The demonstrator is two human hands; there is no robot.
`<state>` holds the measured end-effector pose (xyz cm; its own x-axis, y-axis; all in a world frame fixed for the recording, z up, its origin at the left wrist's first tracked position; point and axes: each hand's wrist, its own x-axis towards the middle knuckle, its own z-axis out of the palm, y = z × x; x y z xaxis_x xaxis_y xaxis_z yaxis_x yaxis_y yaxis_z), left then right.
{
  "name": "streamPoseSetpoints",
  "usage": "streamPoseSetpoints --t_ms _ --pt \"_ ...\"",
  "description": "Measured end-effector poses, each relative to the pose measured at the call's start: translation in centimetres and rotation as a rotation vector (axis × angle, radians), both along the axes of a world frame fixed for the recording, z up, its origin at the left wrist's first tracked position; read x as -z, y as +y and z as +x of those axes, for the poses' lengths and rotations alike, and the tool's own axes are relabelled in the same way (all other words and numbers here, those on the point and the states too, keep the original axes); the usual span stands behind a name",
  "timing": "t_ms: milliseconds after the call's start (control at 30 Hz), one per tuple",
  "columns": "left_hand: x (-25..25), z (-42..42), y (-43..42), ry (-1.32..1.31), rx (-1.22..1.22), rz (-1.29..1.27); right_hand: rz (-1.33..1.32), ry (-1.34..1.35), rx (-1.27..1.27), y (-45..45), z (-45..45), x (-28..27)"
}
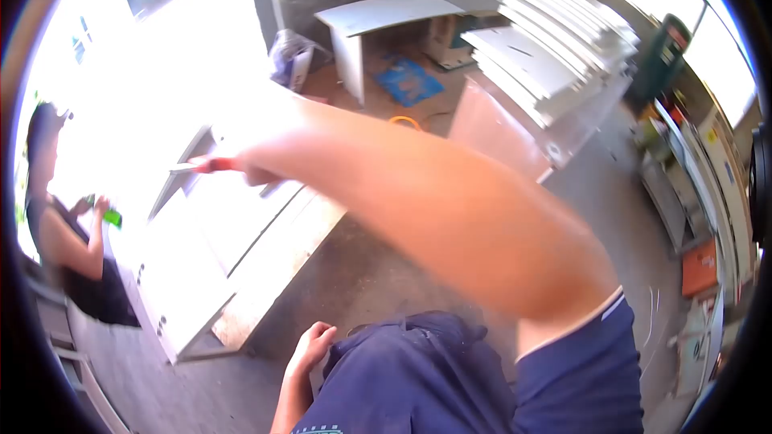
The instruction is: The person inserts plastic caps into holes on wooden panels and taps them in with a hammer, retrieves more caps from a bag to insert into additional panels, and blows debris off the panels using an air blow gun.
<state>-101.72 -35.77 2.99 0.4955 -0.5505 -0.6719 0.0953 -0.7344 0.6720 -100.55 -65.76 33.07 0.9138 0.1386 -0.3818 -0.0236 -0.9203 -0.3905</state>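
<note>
My right arm stretches across the view to the left, over a white panel workbench [193,249]. My right hand [257,162] is closed on a red-handled tool [215,165] with a pale tip pointing left; its exact kind is blurred. A dark grey angled piece [173,181] lies by the tip on the white panels. Low in the view, my left hand [315,344] hangs beside my dark blue shirt, fingers loosely curled; whether it holds anything is hidden.
A person [68,249] in dark clothes stands at the left, holding a green object [112,218]. White panels are stacked [555,40] at the back right. Behind stand a white table [386,13] and a blue sheet [408,80] on the floor. Shelving [683,169] lines the right side.
</note>
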Motion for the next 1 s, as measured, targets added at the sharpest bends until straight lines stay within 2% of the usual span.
streamPoseSetpoints --t_ms 67,100,167,200,267,300,367,433,500,600,700,733,833,1000 --pt "-1.2 0.5 0.0 -0.16 0.054 -0.035 0.059 -0.018 0.029 0.1 -0.6 -0.9" --pt "-0.1 0.8 0.3 -0.123 0.032 -0.045 0.131 0.009 0.04 0.5 -1.4 -0.1" --pt "1.2 2.2 0.3 -0.1 -0.032 -0.06 0.3 0.124 0.049 0.3 -3.8 3.3" --pt "0.5 2.8 0.2 -0.096 -0.05 -0.042 0.412 0.188 -0.006 -0.6 -5.4 7.3" --pt "3.2 4.1 0.7 -0.2 -0.052 -0.069 0.43 0.293 -0.012 -0.4 -9.8 9.8" --pt "3.3 4.7 0.6 -0.264 -0.005 0.0 0.423 0.347 -0.008 -0.6 -11.0 11.0" --pt "1.9 5.3 -0.1 -0.418 0.1 0.089 0.47 0.559 0.181 -0.5 -13.0 12.7" --pt "0.9 5.8 -1.0 -0.492 0.157 0.103 0.531 0.507 0.144 0.4 -14.1 14.0" --pt "2.2 6.6 -2.0 -0.618 0.204 0.108 0.646 0.348 0.133 2.3 -14.6 13.8" --pt "1.5 6.5 -3.5 -0.684 0.242 0.122 0.299 0.308 0.073 3.4 -14.8 15.5" --pt "0.4 6.3 -4.4 -0.742 0.278 0.109 0.07 0.272 0.073 4.9 -14.8 14.7" --pt "0.7 6.1 -4.4 -0.789 0.276 0.089 0.134 0.296 0.099 5.0 -15.0 14.7" --pt "1.1 5.8 -4.3 -0.831 0.292 0.068 0.109 0.373 -0.004 5.9 -14.7 13.2" --pt "0.9 6.1 -4.4 -0.779 0.29 0.14 0.016 0.319 0.107 6.0 -14.5 13.1"
